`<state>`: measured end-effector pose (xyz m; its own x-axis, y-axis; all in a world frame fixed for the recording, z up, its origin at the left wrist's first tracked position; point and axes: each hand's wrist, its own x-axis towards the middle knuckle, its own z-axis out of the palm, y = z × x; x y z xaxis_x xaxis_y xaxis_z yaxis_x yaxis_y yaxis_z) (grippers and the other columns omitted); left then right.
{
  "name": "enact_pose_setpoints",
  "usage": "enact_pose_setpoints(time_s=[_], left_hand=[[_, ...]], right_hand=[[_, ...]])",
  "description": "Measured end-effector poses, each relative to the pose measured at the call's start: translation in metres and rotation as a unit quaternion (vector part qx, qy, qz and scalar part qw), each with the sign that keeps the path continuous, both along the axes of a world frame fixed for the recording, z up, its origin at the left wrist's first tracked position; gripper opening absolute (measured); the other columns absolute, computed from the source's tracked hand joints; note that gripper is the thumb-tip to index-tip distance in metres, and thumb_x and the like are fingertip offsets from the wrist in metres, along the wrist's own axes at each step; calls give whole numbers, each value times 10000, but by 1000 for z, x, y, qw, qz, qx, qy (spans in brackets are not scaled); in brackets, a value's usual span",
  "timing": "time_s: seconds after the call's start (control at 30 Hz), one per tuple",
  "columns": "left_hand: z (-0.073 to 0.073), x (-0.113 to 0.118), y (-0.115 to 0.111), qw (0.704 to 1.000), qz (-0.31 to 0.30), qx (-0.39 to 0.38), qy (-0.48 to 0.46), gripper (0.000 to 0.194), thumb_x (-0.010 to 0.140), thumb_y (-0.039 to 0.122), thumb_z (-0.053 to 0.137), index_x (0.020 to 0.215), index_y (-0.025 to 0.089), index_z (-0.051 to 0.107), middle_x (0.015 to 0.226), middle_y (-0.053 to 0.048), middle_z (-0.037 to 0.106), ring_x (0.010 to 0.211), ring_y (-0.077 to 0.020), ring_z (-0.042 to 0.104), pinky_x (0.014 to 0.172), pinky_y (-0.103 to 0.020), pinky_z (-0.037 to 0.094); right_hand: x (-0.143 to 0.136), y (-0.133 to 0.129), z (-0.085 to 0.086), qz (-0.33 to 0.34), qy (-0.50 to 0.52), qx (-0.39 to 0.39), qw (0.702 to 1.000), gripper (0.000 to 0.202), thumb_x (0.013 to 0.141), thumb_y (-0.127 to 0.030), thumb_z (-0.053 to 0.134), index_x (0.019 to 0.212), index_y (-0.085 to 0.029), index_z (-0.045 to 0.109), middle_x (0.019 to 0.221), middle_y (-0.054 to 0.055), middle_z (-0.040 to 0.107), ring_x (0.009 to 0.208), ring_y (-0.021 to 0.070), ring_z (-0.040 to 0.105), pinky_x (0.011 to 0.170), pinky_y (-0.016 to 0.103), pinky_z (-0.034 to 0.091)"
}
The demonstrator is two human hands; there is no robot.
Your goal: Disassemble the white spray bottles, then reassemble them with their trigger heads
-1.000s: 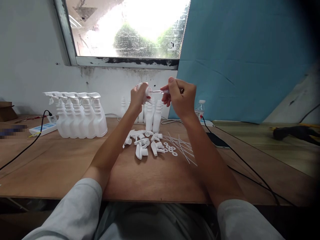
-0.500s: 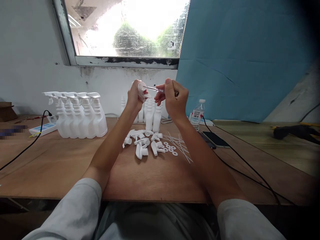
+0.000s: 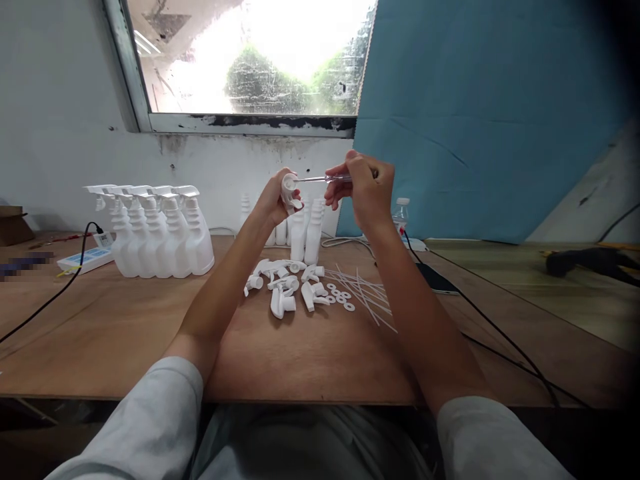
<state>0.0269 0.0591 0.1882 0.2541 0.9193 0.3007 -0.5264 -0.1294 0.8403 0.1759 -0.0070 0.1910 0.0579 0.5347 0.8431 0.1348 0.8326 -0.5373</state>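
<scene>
Raised over the table, my left hand (image 3: 275, 197) is closed round a white spray bottle trigger head (image 3: 289, 189), its round collar turned to the right. My right hand (image 3: 369, 190) grips a screwdriver (image 3: 315, 179) with a clear handle and a thin metal shaft. The shaft's tip is at the opening of the collar; how deep it reaches I cannot tell. Below the hands lie several loose trigger heads (image 3: 283, 305), several flat white washers (image 3: 349, 307) and thin white tubes (image 3: 367, 303).
White bottles with trigger heads (image 3: 163, 233) stand in a row at left, beside a power strip (image 3: 86, 260). Bottles without heads (image 3: 313, 233) stand behind the loose parts. At right are a clear water bottle (image 3: 401, 212), a phone (image 3: 436, 280) and black cables (image 3: 493, 327).
My right hand has moved right and slightly up with the screwdriver, showing more of its shaft. My left hand has shifted slightly right and turned the trigger head's collar more into view.
</scene>
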Motion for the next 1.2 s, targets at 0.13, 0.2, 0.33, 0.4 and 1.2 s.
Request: enact_pose_setpoints(time_s=[0.13, 0.2, 0.33, 0.4, 1.2], left_hand=[[-2, 2, -1, 999, -8, -20, 34, 198, 716, 287, 627, 640, 204, 464, 461, 14, 480, 391, -94, 451, 408, -215, 399], [-4, 4, 0, 998, 0, -24, 61, 193, 707, 278, 634, 635, 202, 472, 450, 9, 479, 379, -98, 450, 396, -216, 394], [-7, 6, 1, 995, -37, -52, 75, 204, 713, 262, 635, 619, 192, 469, 447, 1, 491, 356, -99, 438, 386, -222, 399], [-8, 6, 1, 991, -75, -85, 67, 218, 727, 251, 621, 604, 188, 453, 448, -3, 499, 351, -96, 437, 385, -218, 401], [-9, 6, 8, 980, -149, -126, 50, 264, 764, 273, 606, 576, 185, 444, 444, -14, 515, 352, -98, 449, 380, -213, 377]], right_hand=[[7, 3, 2, -4, -20, -26, 999, 460, 866, -618, 522, 742, -199, 666, 574, 56, 618, 572, 186, 645, 450, 290, 477], [9, 1, 3, -1, -30, -35, 999, 437, 852, -599, 559, 727, -196, 672, 539, 47, 603, 551, 185, 637, 447, 291, 481], [10, 0, 6, 17, -14, -50, 999, 461, 866, -551, 547, 641, -162, 648, 480, 41, 576, 412, 140, 551, 356, 258, 406], [12, 3, 7, 26, 4, -63, 998, 466, 864, -539, 544, 623, -150, 635, 458, 34, 567, 365, 120, 508, 328, 241, 372], [18, 24, 2, 103, 75, -139, 982, 353, 839, -426, 546, 625, -154, 614, 460, 24, 564, 346, 101, 480, 325, 212, 348]])
